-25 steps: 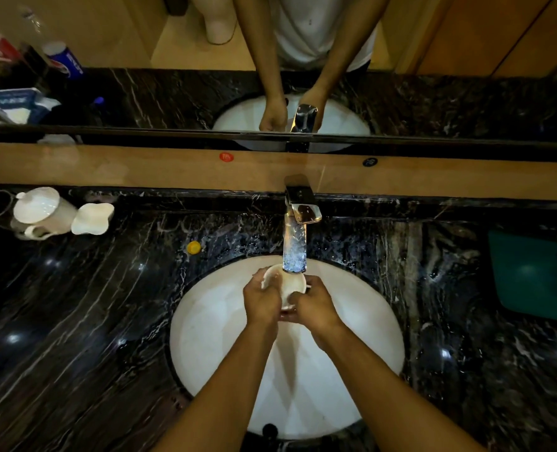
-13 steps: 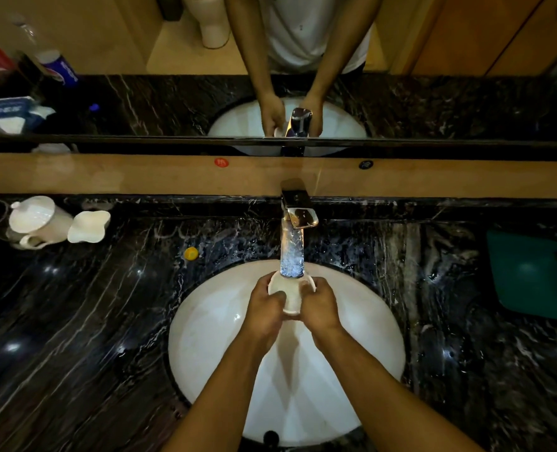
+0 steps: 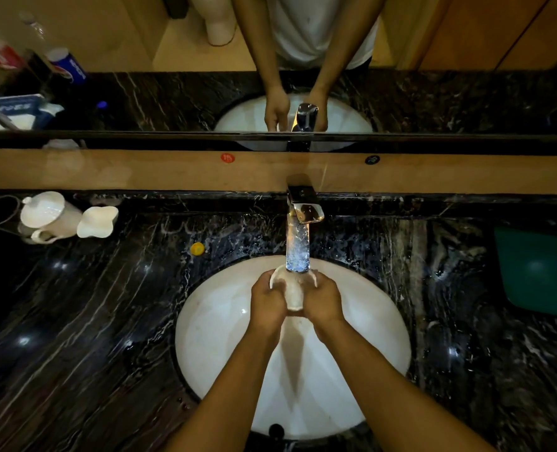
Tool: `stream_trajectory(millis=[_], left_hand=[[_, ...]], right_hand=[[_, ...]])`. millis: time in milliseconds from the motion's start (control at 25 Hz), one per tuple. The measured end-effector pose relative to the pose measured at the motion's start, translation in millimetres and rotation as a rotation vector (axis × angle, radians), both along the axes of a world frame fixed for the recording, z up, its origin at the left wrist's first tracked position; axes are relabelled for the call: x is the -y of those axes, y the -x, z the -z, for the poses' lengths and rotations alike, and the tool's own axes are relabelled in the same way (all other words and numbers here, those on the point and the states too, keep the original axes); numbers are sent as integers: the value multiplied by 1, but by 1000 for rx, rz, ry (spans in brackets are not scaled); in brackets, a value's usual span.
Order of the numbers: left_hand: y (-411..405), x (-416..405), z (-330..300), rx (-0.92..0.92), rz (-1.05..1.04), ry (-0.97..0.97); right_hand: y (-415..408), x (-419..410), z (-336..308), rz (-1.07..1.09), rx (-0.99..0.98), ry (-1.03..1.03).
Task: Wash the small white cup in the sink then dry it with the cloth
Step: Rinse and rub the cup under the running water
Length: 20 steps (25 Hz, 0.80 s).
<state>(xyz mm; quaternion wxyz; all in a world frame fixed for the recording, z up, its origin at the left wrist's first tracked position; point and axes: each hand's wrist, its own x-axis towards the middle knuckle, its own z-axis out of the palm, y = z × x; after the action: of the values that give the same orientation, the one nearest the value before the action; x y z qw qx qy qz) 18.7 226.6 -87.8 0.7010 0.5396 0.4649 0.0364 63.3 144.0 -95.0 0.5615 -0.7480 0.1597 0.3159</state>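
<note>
The small white cup (image 3: 292, 290) is held over the white oval sink (image 3: 218, 334), directly under the water stream running from the chrome faucet (image 3: 305, 213). My left hand (image 3: 267, 303) grips the cup's left side and my right hand (image 3: 323, 300) grips its right side, so most of the cup is hidden between them. Water pours into the cup's mouth. A green cloth (image 3: 538, 272) lies on the counter at the far right.
The dark marble counter (image 3: 84, 337) surrounds the sink. A white lidded pot (image 3: 47, 216) and a white dish (image 3: 97, 220) stand at the back left, with a small yellow cap (image 3: 197, 248) nearby. A mirror above the wooden ledge (image 3: 140, 171) reflects my arms.
Both hands have shifted slightly on the cup under the running water, turning it a little. The cup stays beneath the stream.
</note>
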Motion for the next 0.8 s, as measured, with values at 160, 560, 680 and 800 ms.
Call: stream_trajectory(millis=[160, 560, 680, 800], left_hand=[[9, -6, 2, 74, 91, 55], [4, -1, 2, 85, 104, 87], [9, -6, 9, 133, 99, 235], [3, -3, 16, 86, -27, 192]], right_hand=[[3, 9, -7, 28, -98, -227], [-1, 9, -4, 91, -5, -65], [-2, 14, -14, 65, -74, -174], [8, 18, -15, 36, -93, -320]])
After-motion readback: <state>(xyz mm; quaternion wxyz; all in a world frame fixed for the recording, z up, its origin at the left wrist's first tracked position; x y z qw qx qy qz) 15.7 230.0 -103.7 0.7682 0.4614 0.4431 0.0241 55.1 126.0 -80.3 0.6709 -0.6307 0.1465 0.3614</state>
